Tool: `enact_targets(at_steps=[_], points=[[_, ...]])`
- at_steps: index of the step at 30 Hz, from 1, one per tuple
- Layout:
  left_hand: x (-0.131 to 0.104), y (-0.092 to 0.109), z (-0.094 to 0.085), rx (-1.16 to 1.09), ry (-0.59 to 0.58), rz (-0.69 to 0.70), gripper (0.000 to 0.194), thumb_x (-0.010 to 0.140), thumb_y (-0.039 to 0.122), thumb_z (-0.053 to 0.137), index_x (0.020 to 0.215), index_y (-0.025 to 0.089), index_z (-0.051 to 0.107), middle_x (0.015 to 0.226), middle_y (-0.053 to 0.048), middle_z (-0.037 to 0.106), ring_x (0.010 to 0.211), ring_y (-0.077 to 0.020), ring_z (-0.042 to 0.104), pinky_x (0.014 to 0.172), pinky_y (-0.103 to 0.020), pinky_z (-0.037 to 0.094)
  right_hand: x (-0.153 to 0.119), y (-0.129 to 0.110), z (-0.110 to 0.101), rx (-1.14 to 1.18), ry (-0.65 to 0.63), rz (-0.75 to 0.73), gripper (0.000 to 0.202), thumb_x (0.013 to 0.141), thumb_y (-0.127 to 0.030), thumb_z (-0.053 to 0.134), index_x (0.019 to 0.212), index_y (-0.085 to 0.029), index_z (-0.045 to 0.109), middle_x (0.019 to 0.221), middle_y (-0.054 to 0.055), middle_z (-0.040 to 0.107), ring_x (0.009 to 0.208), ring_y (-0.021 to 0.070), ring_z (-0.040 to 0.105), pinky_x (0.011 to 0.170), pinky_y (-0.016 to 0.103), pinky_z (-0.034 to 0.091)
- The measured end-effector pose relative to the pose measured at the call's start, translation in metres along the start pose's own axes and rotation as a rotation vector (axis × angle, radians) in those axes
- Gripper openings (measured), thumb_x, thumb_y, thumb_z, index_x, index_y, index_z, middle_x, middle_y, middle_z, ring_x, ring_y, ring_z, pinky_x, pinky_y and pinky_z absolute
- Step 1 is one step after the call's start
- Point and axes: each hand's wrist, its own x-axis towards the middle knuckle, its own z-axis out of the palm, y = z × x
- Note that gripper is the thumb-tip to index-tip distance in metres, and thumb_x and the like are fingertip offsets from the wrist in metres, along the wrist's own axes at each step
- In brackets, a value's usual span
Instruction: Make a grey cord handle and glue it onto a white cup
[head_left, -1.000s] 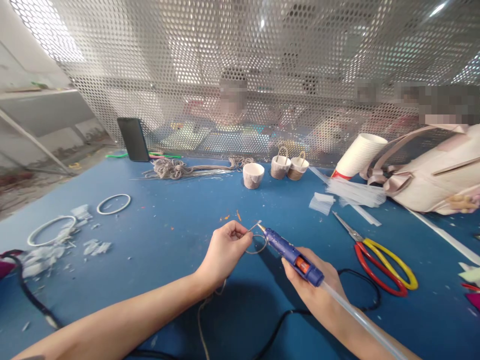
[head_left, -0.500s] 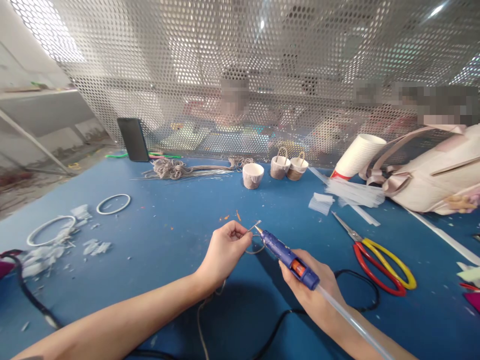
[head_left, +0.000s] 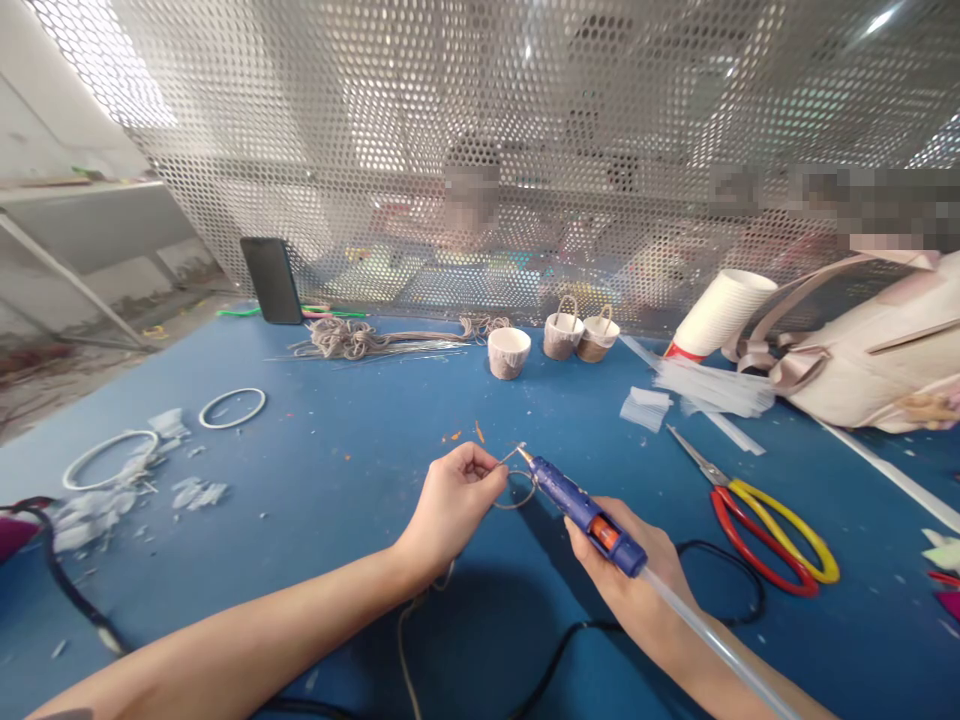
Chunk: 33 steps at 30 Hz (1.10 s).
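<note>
My left hand (head_left: 457,505) pinches a thin beige cord (head_left: 515,506) near the middle of the blue table. The cord makes a small loop beside my fingertips, and a length of it hangs below my wrist. My right hand (head_left: 637,560) is wrapped round a blue glue gun (head_left: 564,492) with a clear glue stick coming out of its back. The gun's nozzle touches or nearly touches the cord's upper end, where a small whitish bit shows. Orange scraps (head_left: 479,432) lie just beyond my left hand.
Behind stand a wrapped cup (head_left: 508,356), two small handled baskets (head_left: 562,337), a cord bundle (head_left: 341,339) and a phone (head_left: 271,281). Scissors (head_left: 772,530), clear strips (head_left: 712,388), stacked cups (head_left: 720,313) and a bag (head_left: 885,340) are right. White rings (head_left: 232,409) lie left; a black cable (head_left: 559,665) runs in front.
Both hands hold almost the same pose, the nozzle still at the cord's end. The whole view has shifted slightly, so everything sits a little further right.
</note>
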Motion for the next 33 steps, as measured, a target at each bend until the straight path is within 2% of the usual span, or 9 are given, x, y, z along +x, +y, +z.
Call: enact_targets(at_steps=[13, 18, 25, 33], points=[[0.0014, -0.0016, 0.0004, 0.016, -0.003, -0.011, 0.016, 0.067, 0.029, 0.062, 0.063, 0.017, 0.052, 0.044, 0.009, 0.04, 0.039, -0.0045, 0.028, 0.038, -0.017, 0.019, -0.0021, -0.0039, 0.0053, 0.01, -0.068, -0.046, 0.003, 0.088, -0.019, 0.049, 0.091, -0.018, 0.051, 0.065, 0.0, 0.06, 0.051, 0.0131, 0.059, 0.053, 0.022, 0.046], [-0.0005, -0.0001, 0.001, 0.012, 0.006, -0.017, 0.016, 0.067, 0.029, 0.061, 0.061, 0.017, 0.051, 0.043, 0.009, 0.039, 0.039, -0.0044, 0.027, 0.038, -0.017, 0.018, -0.0028, -0.0018, 0.0048, 0.01, -0.053, -0.063, 0.003, 0.088, -0.018, 0.05, 0.091, -0.018, 0.051, 0.066, 0.001, 0.06, 0.052, 0.0132, 0.059, 0.054, 0.022, 0.046], [0.0008, -0.0016, 0.0005, 0.015, 0.019, 0.009, 0.017, 0.068, 0.029, 0.061, 0.062, 0.018, 0.05, 0.043, 0.01, 0.038, 0.04, -0.0047, 0.028, 0.039, -0.017, 0.019, -0.0012, 0.0027, -0.0002, 0.0, -0.004, 0.007, 0.003, 0.087, -0.02, 0.054, 0.09, -0.02, 0.052, 0.063, -0.003, 0.057, 0.049, 0.0108, 0.056, 0.052, 0.019, 0.045], [-0.0016, 0.0036, 0.0012, 0.013, 0.011, -0.002, 0.016, 0.067, 0.029, 0.061, 0.06, 0.017, 0.051, 0.044, 0.009, 0.04, 0.039, -0.0043, 0.027, 0.037, -0.017, 0.018, -0.0023, -0.0032, 0.0042, 0.027, -0.046, -0.058, 0.004, 0.088, -0.019, 0.051, 0.091, -0.018, 0.052, 0.065, -0.001, 0.06, 0.051, 0.0119, 0.058, 0.053, 0.02, 0.046]])
